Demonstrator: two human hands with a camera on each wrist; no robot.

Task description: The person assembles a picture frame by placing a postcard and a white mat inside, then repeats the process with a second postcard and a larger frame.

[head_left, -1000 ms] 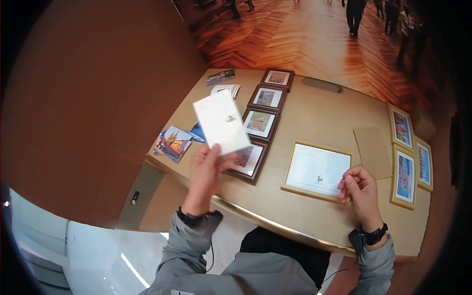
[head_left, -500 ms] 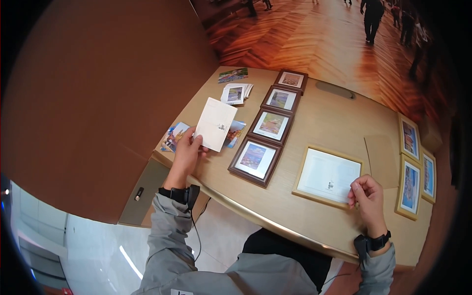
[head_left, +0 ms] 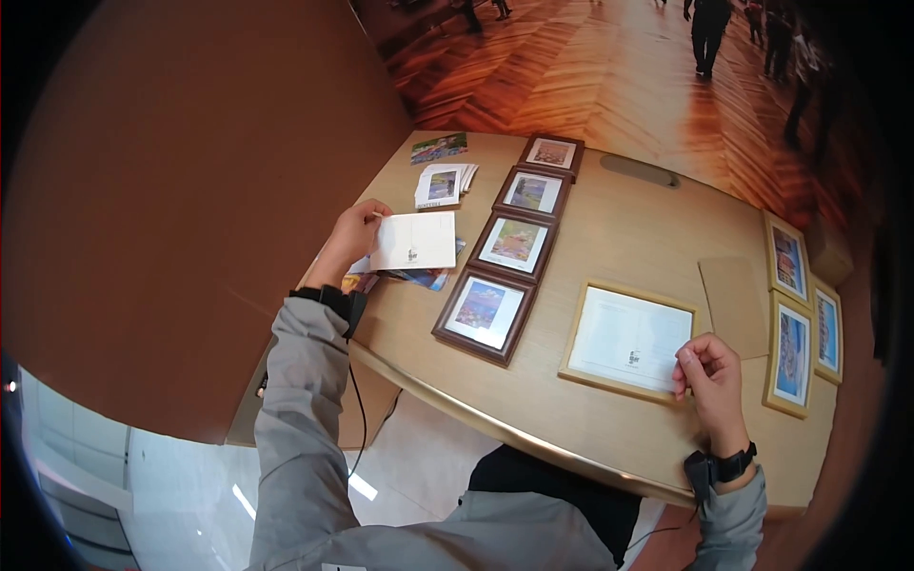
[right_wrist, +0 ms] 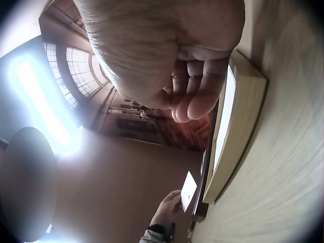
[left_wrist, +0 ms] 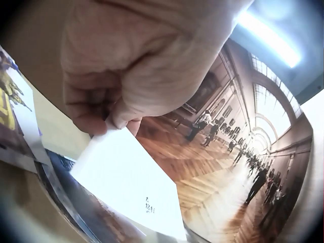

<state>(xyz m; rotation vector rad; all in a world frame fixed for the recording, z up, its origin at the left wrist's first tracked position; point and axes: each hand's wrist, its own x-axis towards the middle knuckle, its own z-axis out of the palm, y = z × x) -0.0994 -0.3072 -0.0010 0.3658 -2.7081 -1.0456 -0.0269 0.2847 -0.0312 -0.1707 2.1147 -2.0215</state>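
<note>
My left hand point(head_left: 360, 233) pinches a postcard point(head_left: 419, 240) at its left end between thumb and fingers. The card's white back, with a small black print, faces up over several picture postcards point(head_left: 428, 279) on the table's left side. In the left wrist view the thumb and fingertips grip one corner of the card. My right hand point(head_left: 709, 379), fingers loosely curled and holding nothing, hovers by the right edge of a gold picture frame point(head_left: 614, 385). Inside that frame lies a white card back point(head_left: 628, 333) with similar black print.
Several dark brown frames point(head_left: 481, 309) with pictures form a column mid-table. Behind the held card lie a stack of cards point(head_left: 440, 186) and a single colourful postcard point(head_left: 439, 148). A brown board point(head_left: 735, 306) and 3 gold frames point(head_left: 790, 354) with pictures lie at the right.
My left hand has moved left and away from me, turning the postcard from upright to lengthwise across and lowering it over the picture postcards. The right hand has stayed by the gold frame.
</note>
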